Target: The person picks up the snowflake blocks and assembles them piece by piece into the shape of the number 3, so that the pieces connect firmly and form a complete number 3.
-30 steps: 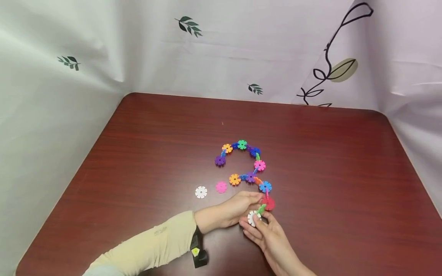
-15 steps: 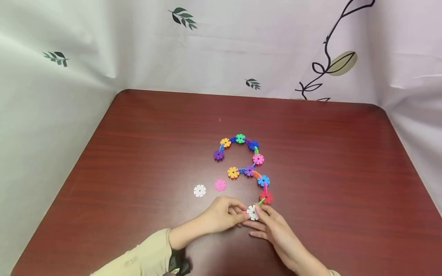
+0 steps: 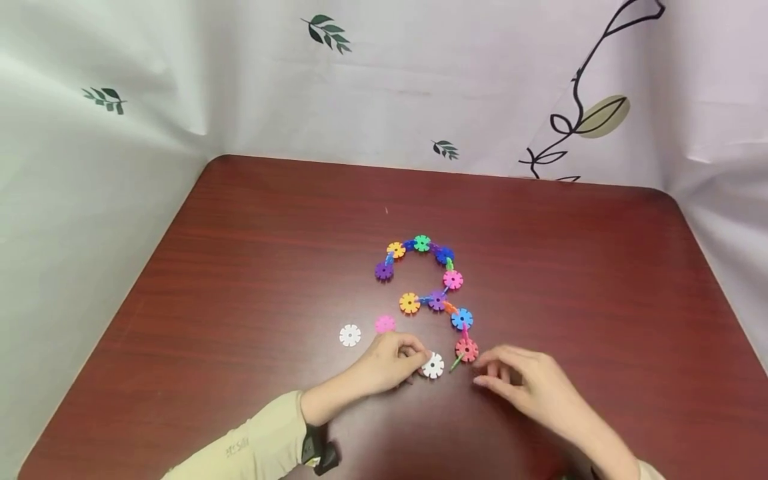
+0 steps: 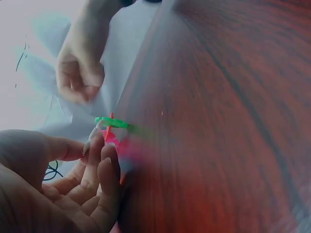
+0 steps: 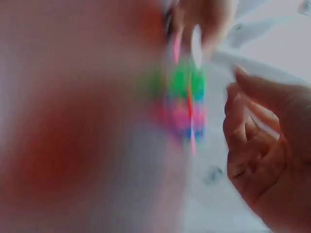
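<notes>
In the head view, a chain of interlocking notched discs lies in a curve, with a purple disc [image 3: 384,271] at its far end. At its near end, a green disc [image 3: 457,362] on edge is joined to a red disc [image 3: 467,349]. My left hand [image 3: 381,367] pinches a white notched disc [image 3: 435,373] by its left edge, a small gap from the green one. Just right of the red disc, my right hand [image 3: 540,387] holds nothing, its fingers loosely bent. The left wrist view shows the green disc [image 4: 112,122] close beyond my left fingertips.
A loose white disc [image 3: 350,335] and a pink disc [image 3: 385,324] lie left of the chain, the pink one just beyond my left hand. The brown table [image 3: 288,233] is bordered by hanging pale cloth [image 3: 372,100] with leaf prints.
My right hand has let go of the white disc and moved right. My left hand came back from near the red disc to the white disc, which has shifted slightly left, away from the green disc.
</notes>
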`<state>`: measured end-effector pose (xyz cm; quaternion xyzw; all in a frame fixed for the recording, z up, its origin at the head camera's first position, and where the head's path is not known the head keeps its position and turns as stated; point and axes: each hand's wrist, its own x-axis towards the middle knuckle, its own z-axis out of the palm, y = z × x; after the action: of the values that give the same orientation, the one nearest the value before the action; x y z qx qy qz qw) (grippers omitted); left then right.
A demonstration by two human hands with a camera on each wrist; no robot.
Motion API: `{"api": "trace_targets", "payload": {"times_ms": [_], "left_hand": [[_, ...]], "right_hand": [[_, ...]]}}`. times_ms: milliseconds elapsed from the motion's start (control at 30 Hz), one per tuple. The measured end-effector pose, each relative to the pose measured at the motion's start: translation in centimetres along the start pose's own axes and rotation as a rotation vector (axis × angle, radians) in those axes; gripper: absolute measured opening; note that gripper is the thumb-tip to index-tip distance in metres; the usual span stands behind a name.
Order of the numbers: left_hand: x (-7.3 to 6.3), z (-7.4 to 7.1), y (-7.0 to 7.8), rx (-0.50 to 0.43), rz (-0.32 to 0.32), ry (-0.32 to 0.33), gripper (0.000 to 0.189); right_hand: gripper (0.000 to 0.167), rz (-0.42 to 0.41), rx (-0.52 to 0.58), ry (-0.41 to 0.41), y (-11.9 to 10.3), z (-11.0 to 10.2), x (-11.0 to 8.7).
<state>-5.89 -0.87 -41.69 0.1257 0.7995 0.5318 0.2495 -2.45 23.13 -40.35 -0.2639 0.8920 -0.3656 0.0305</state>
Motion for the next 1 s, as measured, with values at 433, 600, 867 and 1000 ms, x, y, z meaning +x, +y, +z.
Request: {"api": "trace_targets", "payload": {"times_ms": [433, 600, 867, 1000], "left_hand": [[-0.3, 0.0, 0.0, -0.071, -0.071, -0.06, 0.02], [-0.5, -0.6, -0.1, -0.105, -0.084, -0.089, 0.018], [-0.2, -0.5, -0.2, -0.088, -0.041, -0.086, 0.017], [-0.1, -0.2, -0.1, -0.144, -0.055, -0.069, 0.016]], "right_hand": [[0.024, -0.411, -0.399, 0.032, 0.9, 1.2, 3.9], [0.009, -0.493, -0.34, 0.045, 0.8, 1.2, 4.7], [0.005, -0.462, -0.169, -0.009, 0.7, 1.2, 4.8], [0.005, -0.515, -0.104, 0.04, 0.7, 1.6, 4.9]]}}
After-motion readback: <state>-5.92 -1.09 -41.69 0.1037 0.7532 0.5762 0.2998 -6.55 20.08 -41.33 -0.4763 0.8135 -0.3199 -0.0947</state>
